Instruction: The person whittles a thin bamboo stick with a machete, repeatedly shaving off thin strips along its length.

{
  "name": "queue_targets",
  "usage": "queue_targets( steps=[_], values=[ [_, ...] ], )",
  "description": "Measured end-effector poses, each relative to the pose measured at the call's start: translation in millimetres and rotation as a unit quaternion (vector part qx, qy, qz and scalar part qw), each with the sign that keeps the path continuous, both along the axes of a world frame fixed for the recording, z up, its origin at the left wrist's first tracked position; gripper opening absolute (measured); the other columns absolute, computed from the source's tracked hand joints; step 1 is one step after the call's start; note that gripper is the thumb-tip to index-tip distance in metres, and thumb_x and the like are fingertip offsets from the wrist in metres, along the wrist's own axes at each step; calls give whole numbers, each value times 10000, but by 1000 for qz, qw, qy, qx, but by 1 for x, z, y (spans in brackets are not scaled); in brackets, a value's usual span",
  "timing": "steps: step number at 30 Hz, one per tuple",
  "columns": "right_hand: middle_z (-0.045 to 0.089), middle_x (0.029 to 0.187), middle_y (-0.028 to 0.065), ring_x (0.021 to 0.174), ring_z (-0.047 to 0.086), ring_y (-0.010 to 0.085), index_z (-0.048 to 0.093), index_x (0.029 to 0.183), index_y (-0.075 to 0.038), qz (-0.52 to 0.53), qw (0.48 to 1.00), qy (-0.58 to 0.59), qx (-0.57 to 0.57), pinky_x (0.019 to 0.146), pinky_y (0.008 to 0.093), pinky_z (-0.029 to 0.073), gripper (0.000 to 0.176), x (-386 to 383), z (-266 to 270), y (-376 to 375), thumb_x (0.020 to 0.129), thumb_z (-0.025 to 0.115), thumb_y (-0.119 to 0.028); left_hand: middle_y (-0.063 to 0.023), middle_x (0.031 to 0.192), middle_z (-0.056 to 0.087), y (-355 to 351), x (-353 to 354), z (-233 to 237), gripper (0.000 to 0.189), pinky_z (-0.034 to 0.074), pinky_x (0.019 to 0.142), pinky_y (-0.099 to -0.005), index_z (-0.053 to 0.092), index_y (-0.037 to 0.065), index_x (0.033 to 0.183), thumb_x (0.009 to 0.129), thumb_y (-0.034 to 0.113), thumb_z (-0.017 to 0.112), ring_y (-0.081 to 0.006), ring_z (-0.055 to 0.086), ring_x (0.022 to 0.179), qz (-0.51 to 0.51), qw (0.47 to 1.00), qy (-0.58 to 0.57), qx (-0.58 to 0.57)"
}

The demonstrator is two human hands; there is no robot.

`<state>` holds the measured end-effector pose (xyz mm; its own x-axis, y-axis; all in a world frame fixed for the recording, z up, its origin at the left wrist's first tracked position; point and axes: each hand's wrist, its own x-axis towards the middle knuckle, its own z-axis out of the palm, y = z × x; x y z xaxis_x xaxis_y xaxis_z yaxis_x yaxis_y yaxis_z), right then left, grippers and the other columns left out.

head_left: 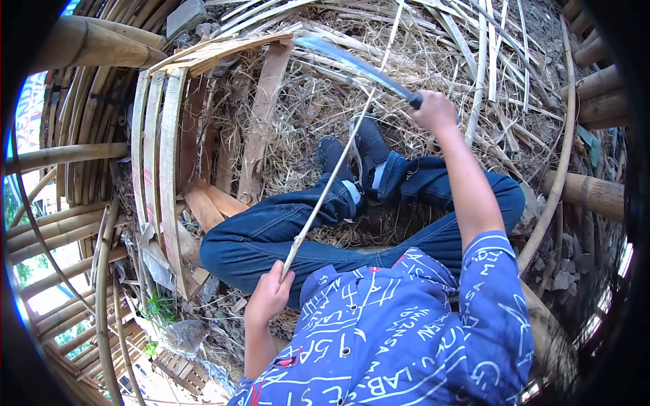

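Note:
A long, thin bamboo strip (330, 181) runs from lower left up to the top of the view. My left hand (273, 292) is closed round its near end, above my left thigh. In my right hand (435, 110) is the dark handle of a long machete (359, 65). Its blade points up and left, blurred towards the tip, and crosses the strip in view; whether the two touch I cannot tell. My bent legs in jeans and dark shoes lie below the strip.
At the left stands a wooden slatted crate (169, 135). Bamboo poles (101, 47) frame the left side, and more (596, 196) stick in from the right. Shavings (305, 101) and split strips (481, 61) litter the ground. A grey block (185, 16) lies at the upper left.

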<state>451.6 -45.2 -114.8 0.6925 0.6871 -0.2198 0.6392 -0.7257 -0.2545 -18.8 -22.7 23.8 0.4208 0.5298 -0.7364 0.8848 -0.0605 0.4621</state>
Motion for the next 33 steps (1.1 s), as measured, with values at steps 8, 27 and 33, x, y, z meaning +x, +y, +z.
queue_targets(
  steps=[8,27,33],
  values=[
    [700,991,155,956,679,308,694,966,-123,6,998,-55,-33,868,427,528,272,41,-2,9,724,650,-240,-211,637,527,-2,-20,7,237,390,532,-398,419,-14,875,958,166,549,-243,453,528,3,1000,-12,-21],
    [654,688,166,694,661,373,631,820,-103,146,970,143,130,658,468,531,191,-157,33,-44,693,686,-236,-81,669,489,9,-23,-11,174,381,597,-340,499,-4,913,971,158,521,-148,413,646,60,990,-54,-114],
    [659,684,163,672,677,357,599,783,-72,219,967,104,83,606,460,530,243,-160,38,-47,683,712,-263,-112,675,501,7,-23,-14,182,390,603,-354,508,-10,925,974,164,525,-178,427,638,47,993,-58,-94]
  ],
)
